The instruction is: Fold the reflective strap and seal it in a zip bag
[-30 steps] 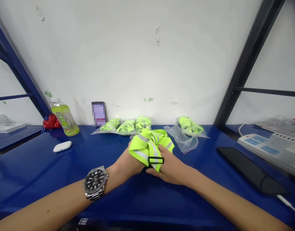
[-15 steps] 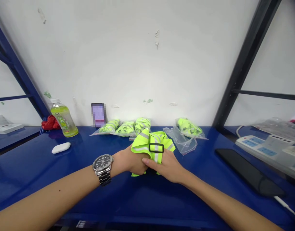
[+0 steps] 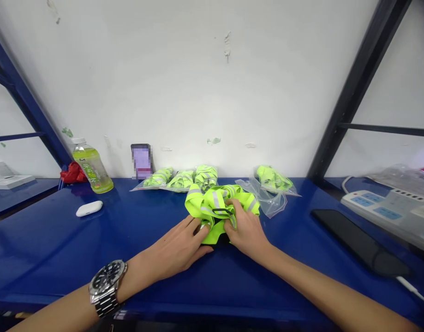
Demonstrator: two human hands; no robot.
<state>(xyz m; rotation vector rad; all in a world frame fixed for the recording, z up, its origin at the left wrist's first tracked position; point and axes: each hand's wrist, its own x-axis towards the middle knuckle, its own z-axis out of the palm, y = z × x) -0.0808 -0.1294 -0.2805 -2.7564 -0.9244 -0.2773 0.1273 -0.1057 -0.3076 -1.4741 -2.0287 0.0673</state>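
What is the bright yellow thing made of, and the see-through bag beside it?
The yellow thing looks like soft cloth: it crumples and folds under the right hand. Its grey stripes look like shiny reflective tape. The see-through bag seems thin glossy plastic, wrinkled, with the blue table showing through.

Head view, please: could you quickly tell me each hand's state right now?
Left hand: open, fingertips on the neon vest.
Right hand: closed, gripping the neon vest.

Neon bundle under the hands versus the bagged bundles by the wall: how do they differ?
The loose neon bundle is unbagged; the bagged bundles are wrapped in clear plastic. The loose neon bundle is spread and rumpled; the bagged bundles are rolled tight. Both are neon yellow with grey stripes.
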